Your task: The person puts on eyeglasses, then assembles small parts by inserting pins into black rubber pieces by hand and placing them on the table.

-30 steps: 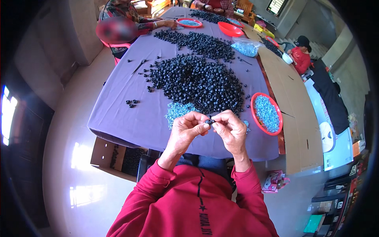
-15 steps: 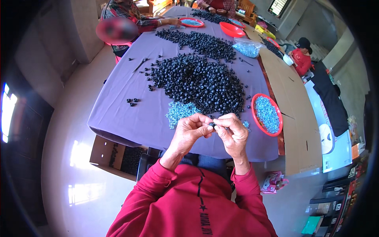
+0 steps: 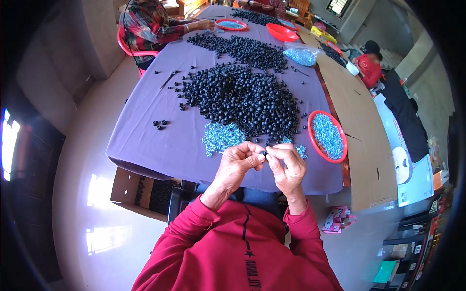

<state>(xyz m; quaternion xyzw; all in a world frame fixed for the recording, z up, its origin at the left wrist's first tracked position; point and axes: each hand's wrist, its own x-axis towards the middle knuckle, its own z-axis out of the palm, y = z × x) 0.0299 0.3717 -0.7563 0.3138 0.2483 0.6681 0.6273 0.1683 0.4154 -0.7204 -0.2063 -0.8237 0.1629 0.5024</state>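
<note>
Fingertips of both hands meet over the table's near edge. Between the thumb and fingers of my left hand (image 3: 236, 164) is a small round black plastic part (image 3: 264, 153). My right hand (image 3: 288, 169) pinches at that same part from the other side; any smaller piece in its fingertips is hidden. Just beyond the hands lies a large heap of matching black hollow parts (image 3: 240, 97). A patch of small translucent light-blue pieces (image 3: 222, 138) sits left of my fingers, with a few more to the right.
A red-rimmed bowl (image 3: 343, 154) of light-blue pieces stands at the right on the purple cloth (image 3: 141, 140). Farther back are another black heap (image 3: 238, 50), a clear bag (image 3: 301, 56) and a red bowl (image 3: 282, 33). Scissors (image 3: 169, 78) lie left. Other people sit around the table.
Both hands stay together at the black part, with their fingers slightly shifted. The view has moved a little. At the far left, a co-worker has leaned back upright.
</note>
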